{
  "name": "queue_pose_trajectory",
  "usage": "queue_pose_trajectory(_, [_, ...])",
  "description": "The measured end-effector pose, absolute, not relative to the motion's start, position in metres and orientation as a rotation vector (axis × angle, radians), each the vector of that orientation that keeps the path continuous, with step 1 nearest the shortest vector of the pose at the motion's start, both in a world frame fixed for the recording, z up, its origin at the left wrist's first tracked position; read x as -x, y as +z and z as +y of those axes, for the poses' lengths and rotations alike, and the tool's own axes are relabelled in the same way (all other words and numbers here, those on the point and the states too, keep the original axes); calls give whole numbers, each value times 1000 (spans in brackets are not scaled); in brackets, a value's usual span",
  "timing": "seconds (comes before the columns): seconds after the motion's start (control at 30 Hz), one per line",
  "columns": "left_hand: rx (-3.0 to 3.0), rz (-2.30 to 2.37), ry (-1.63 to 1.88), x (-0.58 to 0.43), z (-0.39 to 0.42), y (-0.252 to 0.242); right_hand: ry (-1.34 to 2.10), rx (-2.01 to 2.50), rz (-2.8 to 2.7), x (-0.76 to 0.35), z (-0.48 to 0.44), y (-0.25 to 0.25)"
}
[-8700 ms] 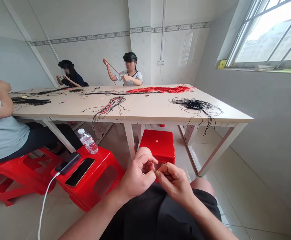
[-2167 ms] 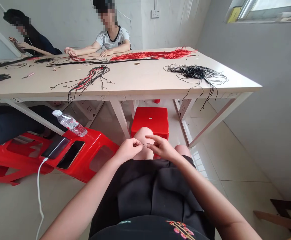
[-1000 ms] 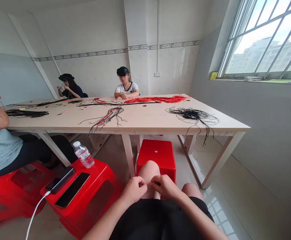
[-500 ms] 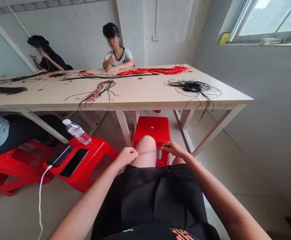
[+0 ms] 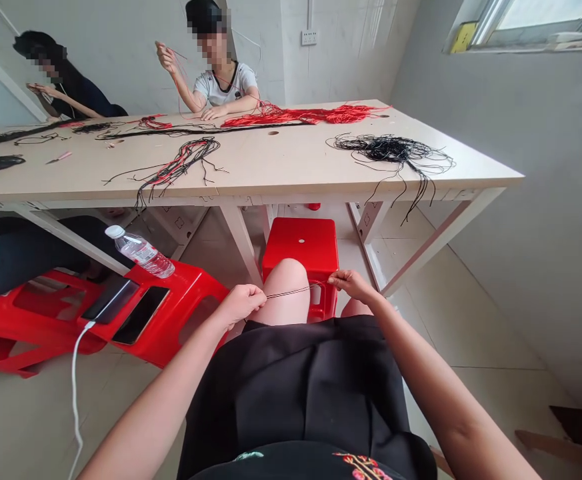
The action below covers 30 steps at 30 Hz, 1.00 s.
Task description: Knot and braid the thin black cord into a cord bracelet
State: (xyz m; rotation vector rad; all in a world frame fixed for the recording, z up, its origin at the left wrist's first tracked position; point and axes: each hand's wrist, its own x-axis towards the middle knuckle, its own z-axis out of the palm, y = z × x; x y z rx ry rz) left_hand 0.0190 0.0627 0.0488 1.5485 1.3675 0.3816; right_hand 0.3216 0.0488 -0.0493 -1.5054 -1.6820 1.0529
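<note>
A thin dark cord (image 5: 289,292), doubled into two strands, runs across my bare knee between my hands. My left hand (image 5: 245,303) is closed in a pinch on one end of it. At the other end, my right hand (image 5: 351,284) pinches the cord between thumb and fingers, above the edge of the red stool in front of me. The strands look nearly straight. What lies inside each pinch is too small to make out.
On the table (image 5: 281,163) lie a tangled black cord bundle (image 5: 388,150), a red-and-black bundle (image 5: 183,160) and a red heap (image 5: 315,115). A red stool (image 5: 301,243) stands ahead. Left, another stool holds a water bottle (image 5: 143,253) and phone (image 5: 141,315). Two people sit across; another sits left.
My hands have moved slightly apart, with the cord still stretched between them. The person across the table has raised a hand with red cord. My view has tilted down a little.
</note>
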Motion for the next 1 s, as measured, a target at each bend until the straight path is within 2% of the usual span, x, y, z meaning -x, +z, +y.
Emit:
queue_pose_trajectory(0.23, [-1501, 1390, 426, -23, 56, 50, 983, 1600, -1698, -324, 45, -49])
queue_pose_trajectory(0.43, [-1743, 1374, 473, -39, 51, 61, 543, 1793, -1545, -285, 40, -29])
queue_pose_trajectory(0.5, [-1823, 1379, 465, -44, 50, 64, 340, 1703, -1508, -258, 33, -18])
queue_pose_trajectory(0.6, [-1892, 1398, 410, -48, 47, 63, 250, 1335, -1564, -210, 19, -8])
queue_pose_trajectory(0.7, [-1908, 1431, 393, -45, 47, 57, 217, 1172, -1684, -170, 10, -17])
queue_pose_trajectory(1.0, [-1690, 1523, 482, -30, 53, 36, 98, 1384, -1724, -145, 16, -60])
